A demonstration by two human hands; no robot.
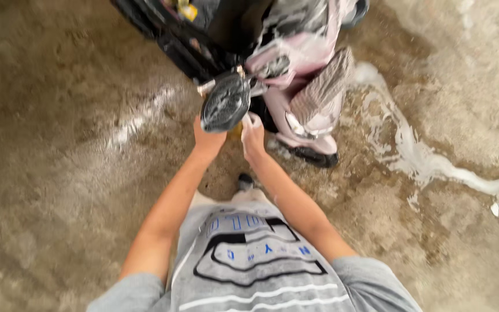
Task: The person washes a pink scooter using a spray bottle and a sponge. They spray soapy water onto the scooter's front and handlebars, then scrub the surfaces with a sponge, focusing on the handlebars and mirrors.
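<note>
Both hands – left, right – touch soapy scooter below mirror; grip unclear

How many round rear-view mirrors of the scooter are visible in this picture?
1. The dark round rear-view mirror is on its stalk just above the person's left hand, beside the right hand. A second mirror may be hidden behind the soapy pink scooter.

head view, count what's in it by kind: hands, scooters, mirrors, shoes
hands: 2, the left hand and the right hand, both up at the soapy mirror
scooters: 1, the pink scooter, wet with foam
mirrors: 1, the round dark mirror
shoes: 1 showing, the dark shoe on the wet concrete floor
total: 5
</note>
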